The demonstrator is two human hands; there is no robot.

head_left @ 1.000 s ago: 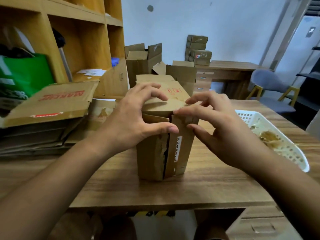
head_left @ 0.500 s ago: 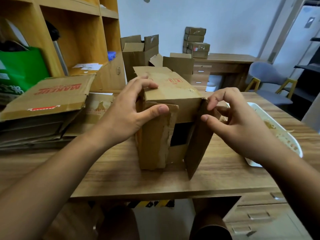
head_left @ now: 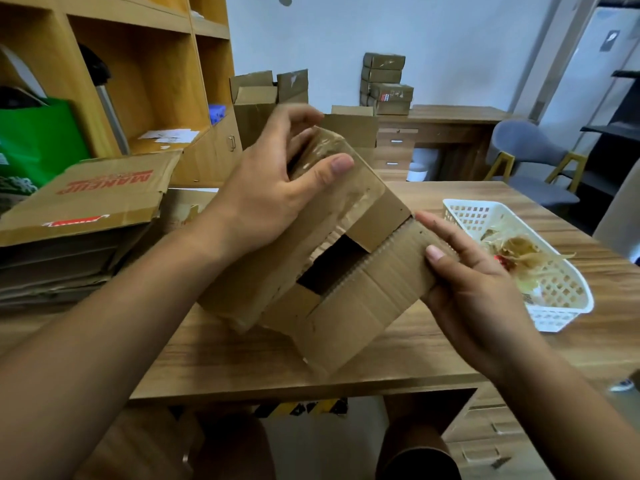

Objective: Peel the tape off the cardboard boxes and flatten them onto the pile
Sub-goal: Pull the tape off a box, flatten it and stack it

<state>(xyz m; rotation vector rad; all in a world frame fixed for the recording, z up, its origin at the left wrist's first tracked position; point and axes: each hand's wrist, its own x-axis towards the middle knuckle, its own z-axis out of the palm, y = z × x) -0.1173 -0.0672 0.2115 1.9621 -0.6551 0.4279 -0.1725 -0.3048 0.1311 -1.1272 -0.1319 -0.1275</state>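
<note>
A small brown cardboard box (head_left: pixel 346 306) is tilted over the wooden table (head_left: pixel 415 358), its near end flaps open on a dark gap. My left hand (head_left: pixel 273 188) grips the upper far part of the box, thumb across a side still covered in clear tape. My right hand (head_left: pixel 474 289) holds the opened right flap, thumb on top and fingers beneath. The pile of flattened cardboard (head_left: pixel 83 209) lies on the table at the left, a sheet with red lettering on top.
A white plastic basket (head_left: pixel 561 306) with crumpled peeled tape stands at the right on the table. Wooden shelves (head_left: pixel 145 81) with a green bag (head_left: pixel 38 140) rise at the left. More boxes (head_left: pixel 384 84), a desk and a grey chair (head_left: pixel 533 154) stand behind.
The box was upright with its end flaps closed; my right hand pulled the right flap open, and both hands have now lifted and tilted the box leftward.
</note>
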